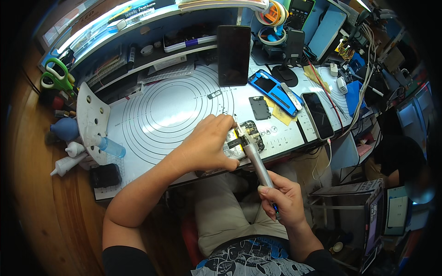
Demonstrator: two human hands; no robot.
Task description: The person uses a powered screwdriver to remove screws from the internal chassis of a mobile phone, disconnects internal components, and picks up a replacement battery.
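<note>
Near the front edge of the bench lies an opened phone (251,129), its circuit board and battery showing. My left hand (207,140) grips it, fingers along the far side and thumb at the near side. A silver electric screwdriver (260,168) with small blue lights is held in my right hand (284,198), its head over the phone's board; the bit's exact contact is hidden. Beyond the phone, several tiny dark screws (223,111) and a small metal part (214,94) rest on the mat. A black phone inner cover (260,107) lies to their right.
A blue phone shell (276,92) and a cabled phone (317,116) lie to the right. A dark tablet (234,55) stands upright at the back. On the left are a perforated white holder (92,119), squeeze bottles (69,163) and green scissors (57,76). Another person (400,158) sits far right.
</note>
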